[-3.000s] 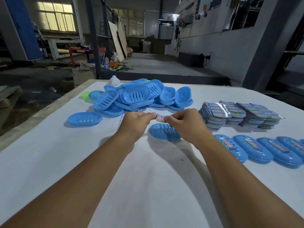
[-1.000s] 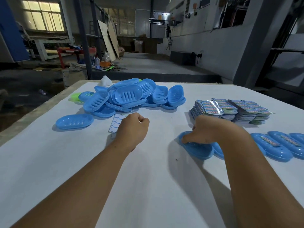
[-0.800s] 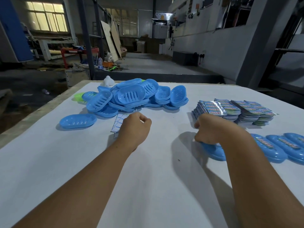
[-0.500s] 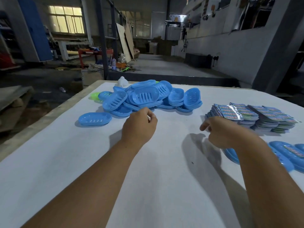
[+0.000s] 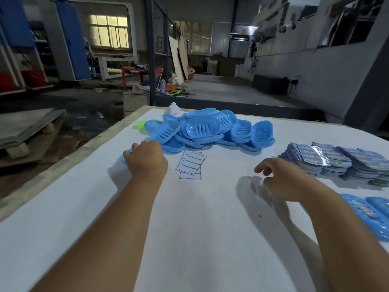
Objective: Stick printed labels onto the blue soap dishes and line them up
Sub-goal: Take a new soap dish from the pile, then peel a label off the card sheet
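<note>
A lone blue soap dish [image 5: 125,155] at the table's [image 5: 200,228] left, beside the pile [image 5: 210,129], is being grasped by the left hand [image 5: 145,160], fingers curled over it, while the right hand [image 5: 280,178] is being held loosely spread and empty; the dish is best being drawn toward the label sheets [image 5: 191,164] without the pile being disturbed.

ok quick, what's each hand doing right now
Left hand: fingers curled over the lone blue soap dish, gripping it.
Right hand: open, fingers loose, holding nothing.

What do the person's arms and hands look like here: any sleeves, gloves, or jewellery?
Both forearms are bare, with no sleeves in view. The left hand and right hand wear no gloves, and no watch, bracelet or ring is visible.
</note>
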A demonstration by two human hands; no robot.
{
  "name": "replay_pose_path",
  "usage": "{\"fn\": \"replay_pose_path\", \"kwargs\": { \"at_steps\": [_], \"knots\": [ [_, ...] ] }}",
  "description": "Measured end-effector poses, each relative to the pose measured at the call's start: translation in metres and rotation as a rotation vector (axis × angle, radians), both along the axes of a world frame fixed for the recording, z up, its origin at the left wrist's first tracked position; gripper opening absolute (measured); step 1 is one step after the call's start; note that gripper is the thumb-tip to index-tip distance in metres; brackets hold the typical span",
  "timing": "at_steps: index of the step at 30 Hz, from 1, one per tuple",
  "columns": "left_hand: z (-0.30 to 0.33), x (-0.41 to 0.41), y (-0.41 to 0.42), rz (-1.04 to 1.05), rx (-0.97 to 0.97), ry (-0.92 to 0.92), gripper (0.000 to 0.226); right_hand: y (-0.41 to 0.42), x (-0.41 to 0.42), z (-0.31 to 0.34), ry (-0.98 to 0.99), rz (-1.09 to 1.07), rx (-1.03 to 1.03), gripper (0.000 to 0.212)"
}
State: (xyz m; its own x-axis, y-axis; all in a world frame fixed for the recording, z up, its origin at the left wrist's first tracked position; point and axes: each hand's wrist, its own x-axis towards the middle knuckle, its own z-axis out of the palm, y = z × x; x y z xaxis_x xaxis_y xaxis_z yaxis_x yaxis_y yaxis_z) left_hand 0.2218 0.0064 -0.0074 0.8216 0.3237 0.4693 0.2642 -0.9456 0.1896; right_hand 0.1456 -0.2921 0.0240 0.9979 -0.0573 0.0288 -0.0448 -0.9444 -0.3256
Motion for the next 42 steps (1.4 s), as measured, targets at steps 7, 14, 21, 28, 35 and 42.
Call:
{"fn": "replay_pose_path", "kwargs": {
  "at_steps": [7, 14, 21, 28, 35, 42],
  "knots": [
    [0.032, -0.022, -0.043, -0.617, -1.131, -0.383, 0.009, 0.011, 0.003, -0.002, -0.298, 0.077, 0.281, 0.037],
    [0.021, -0.042, -0.085, -0.741, -1.956, 0.054, 0.012, 0.025, 0.002, -0.006, -0.353, 0.178, 0.51, 0.066],
    [0.018, -0.043, -0.09, -0.691, -1.939, 0.217, 0.021, 0.015, 0.009, -0.01, -0.353, 0.11, 0.407, 0.051],
    [-0.002, -0.046, -0.081, -0.831, -0.435, -0.015, 0.058, 0.01, 0.012, -0.018, -0.198, 0.13, 0.187, 0.055],
    [-0.007, -0.042, -0.08, -0.987, -0.228, 0.193, 0.042, 0.008, 0.01, -0.022, -0.085, 0.128, 0.109, 0.055],
    [-0.006, -0.038, -0.081, -0.973, -0.237, 0.199, 0.041, 0.013, 0.006, -0.016, -0.039, 0.1, 0.133, 0.053]
  ]
}}
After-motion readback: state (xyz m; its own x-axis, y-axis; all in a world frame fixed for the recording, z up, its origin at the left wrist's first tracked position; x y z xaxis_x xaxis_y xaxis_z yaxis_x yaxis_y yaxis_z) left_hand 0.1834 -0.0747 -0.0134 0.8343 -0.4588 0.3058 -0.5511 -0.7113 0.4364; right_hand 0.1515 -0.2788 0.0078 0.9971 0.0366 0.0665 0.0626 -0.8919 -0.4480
